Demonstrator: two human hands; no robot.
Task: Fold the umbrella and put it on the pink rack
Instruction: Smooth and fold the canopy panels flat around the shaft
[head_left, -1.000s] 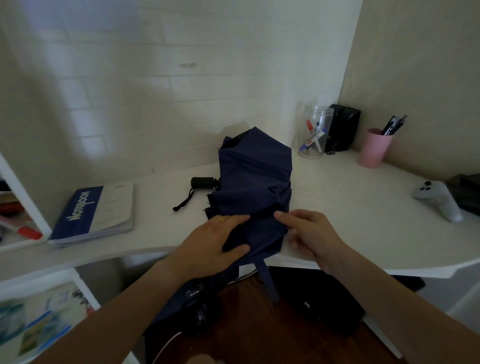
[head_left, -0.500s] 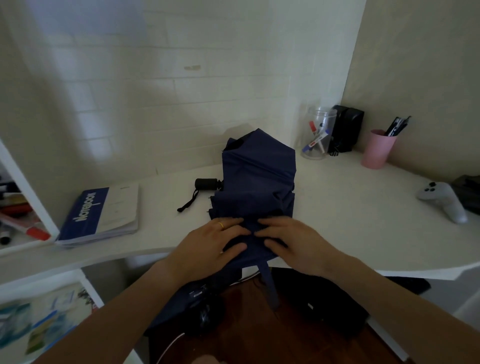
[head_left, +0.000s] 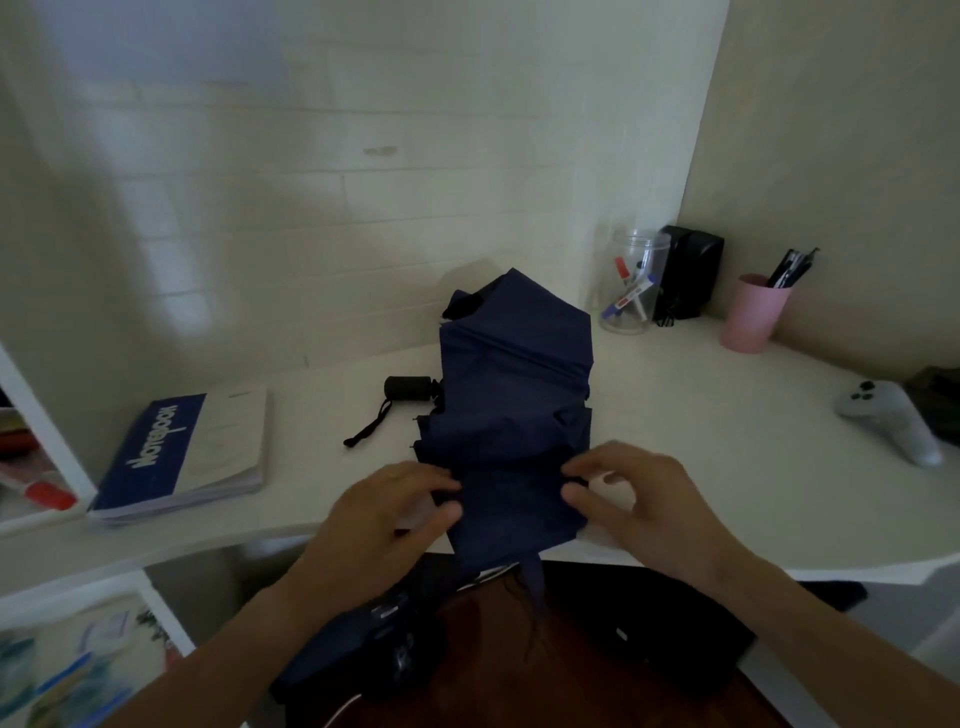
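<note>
Navy fabric of the umbrella (head_left: 514, 395) lies bunched on the white counter (head_left: 727, 467) in front of you, its near panel hanging over the counter's near edge. Your left hand (head_left: 389, 514) pinches the left edge of that panel between thumb and fingers, and your right hand (head_left: 628, 499) pinches the right edge the same way, so both hold cloth, spread apart. The black handle (head_left: 408, 388) pokes out to the left with its strap trailing on the counter. Farther left lies a blue notebook (head_left: 187, 457). At the far right stand a clear jar (head_left: 631, 283), a pink cup (head_left: 753, 314) of pens, and what looks like a pale controller (head_left: 888, 418), though it is blurred.
</note>
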